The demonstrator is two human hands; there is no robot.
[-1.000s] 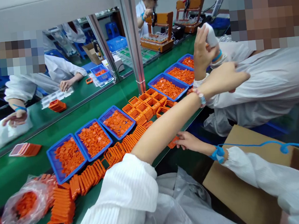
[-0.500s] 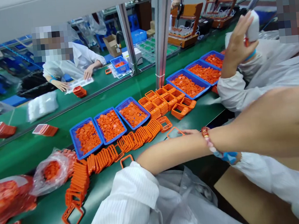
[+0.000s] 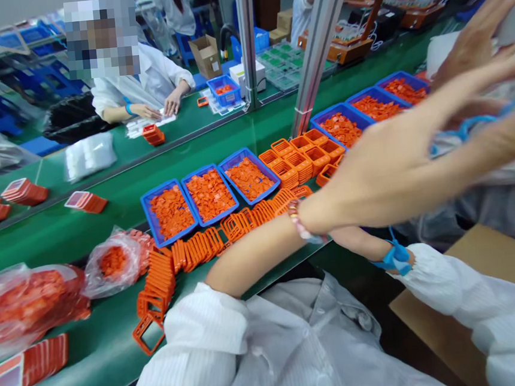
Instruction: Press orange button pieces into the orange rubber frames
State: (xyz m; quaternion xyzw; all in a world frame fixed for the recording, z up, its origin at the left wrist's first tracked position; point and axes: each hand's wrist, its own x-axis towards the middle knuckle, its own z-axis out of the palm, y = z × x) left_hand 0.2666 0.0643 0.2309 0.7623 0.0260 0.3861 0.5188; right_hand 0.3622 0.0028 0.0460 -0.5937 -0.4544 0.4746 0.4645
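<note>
Cool, fairly bright white light is filling the room evenly, apparently falling from overhead, its source lying out of view. It is leaving a pale sheen along the green surface (image 3: 105, 356), and highlights are glinting on the clear plastic bag (image 3: 32, 297) and the metal post (image 3: 317, 49). Deep shadow is gathering under the surface's near edge, beside the cardboard box (image 3: 498, 262). Motion blur is smearing the left hand (image 3: 385, 164), worst toward its fingertips, while the orange frames (image 3: 199, 246) are showing more crisply. The wide lens is slanting the post, the background is looking soft, and pixel blocks are masking the head of a person (image 3: 150, 73) opposite.
</note>
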